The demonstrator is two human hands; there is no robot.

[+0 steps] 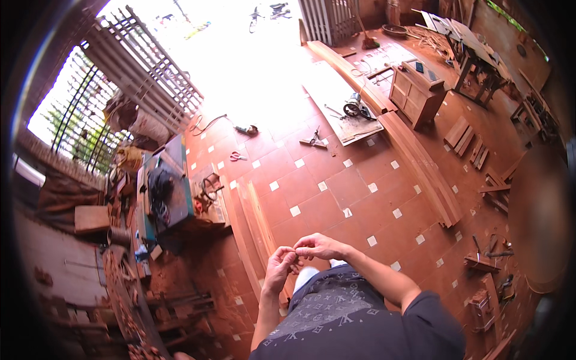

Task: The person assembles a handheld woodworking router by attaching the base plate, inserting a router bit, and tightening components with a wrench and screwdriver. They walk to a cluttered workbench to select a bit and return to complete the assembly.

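Left hand (279,264) and right hand (318,245) meet fingertip to fingertip, pinching something too small to identify. Judged a fiddling step; next calls for fine finger control. Wooden planks (255,225) lie on the tiled floor (336,186) just beyond.

The premises are a woodworking shop, open to daylight through a barred metal gate (144,66). The floor (336,186) is red tile with small white insets, coated in sawdust. Well ahead of the person's joined hands, long planks (420,162) lie across the tiles, with a small unfinished wooden cabinet (416,91) and a circular saw (358,108) resting on a board beyond them. To the left of the hands stands a cluttered machine bench (165,192) with timber boards (255,228) leaning beside it. To the right, offcuts (462,135) and hand tools (489,249) are scattered on the floor.
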